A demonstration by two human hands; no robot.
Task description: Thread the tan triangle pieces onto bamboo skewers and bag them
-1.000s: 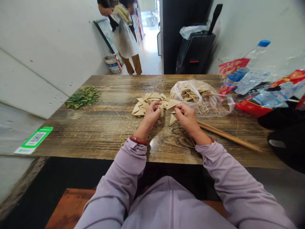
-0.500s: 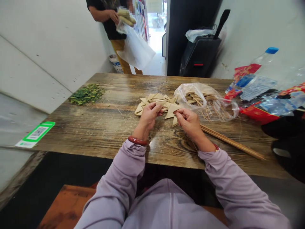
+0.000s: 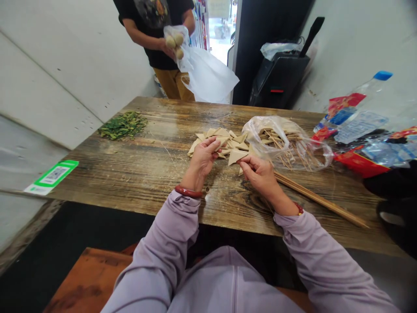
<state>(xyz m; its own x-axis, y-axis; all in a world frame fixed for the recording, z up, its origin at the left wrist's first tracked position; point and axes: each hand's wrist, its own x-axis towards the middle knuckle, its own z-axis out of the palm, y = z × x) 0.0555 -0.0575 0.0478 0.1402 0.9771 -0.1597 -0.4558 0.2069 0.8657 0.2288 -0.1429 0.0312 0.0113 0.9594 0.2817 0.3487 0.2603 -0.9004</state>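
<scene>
My left hand [image 3: 202, 159] is closed on a tan tofu triangle [image 3: 220, 141] at the near edge of a pile of tofu triangles [image 3: 224, 138] on the wooden table [image 3: 146, 174]. My right hand [image 3: 259, 173] pinches a thin bamboo skewer with another tofu triangle [image 3: 236, 156] threaded on its tip, just right of my left hand. Beside my right wrist lies a bundle of bare skewers [image 3: 319, 200]. A clear plastic bag [image 3: 286, 141] of skewered tofu sits behind my right hand.
A heap of green leaves [image 3: 123, 124] lies at the table's far left. Red snack packs and a water bottle [image 3: 358, 113] crowd the right side. A person [image 3: 159, 43] stands at the far end holding a plastic bag of round food. A black bin [image 3: 276, 78] stands behind.
The person at the far end has walked up to the table. My left hand has taken a new triangle from the pile, and my right hand shifted slightly right with its skewer.
</scene>
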